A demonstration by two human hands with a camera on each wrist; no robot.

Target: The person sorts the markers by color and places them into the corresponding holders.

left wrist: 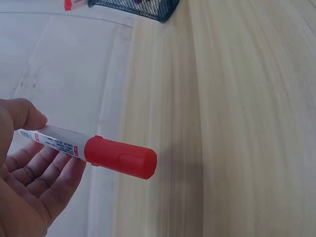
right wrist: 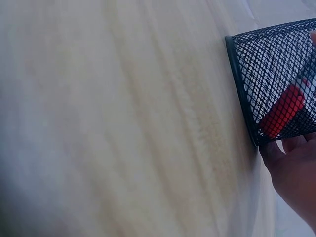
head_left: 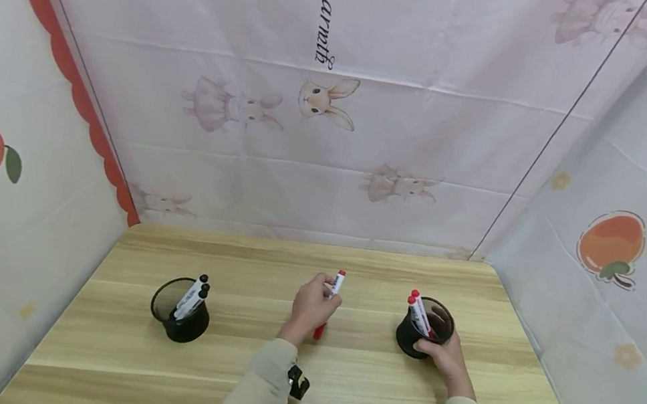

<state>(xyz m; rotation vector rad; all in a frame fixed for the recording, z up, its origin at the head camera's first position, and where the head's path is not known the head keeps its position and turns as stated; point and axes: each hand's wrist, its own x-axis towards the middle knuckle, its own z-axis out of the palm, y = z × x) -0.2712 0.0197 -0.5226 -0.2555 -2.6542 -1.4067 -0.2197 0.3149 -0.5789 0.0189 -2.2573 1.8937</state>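
Between thumb and fingers, my left hand [head_left: 313, 305] pinches a white whiteboard marker [left wrist: 64, 140] above the table's middle. Its large red cap [left wrist: 121, 157] points back toward the wrist, and its red end [head_left: 342, 273] sticks out beyond the fingers. At the right, my right hand [head_left: 448, 359] grips a black mesh pen cup [head_left: 410, 342] round its side. Two red-ended markers [head_left: 420, 315] lean inside that cup, and a red cap [right wrist: 284, 112] shows through the mesh near its base in the right wrist view.
On the left of the wooden table [head_left: 350, 380] stands another black mesh pen cup [head_left: 186, 330] with several black-ended markers [head_left: 190, 297] in it. Printed cloth walls [head_left: 323, 202] rise along the table's back and both sides. Each wrist carries a small black camera.
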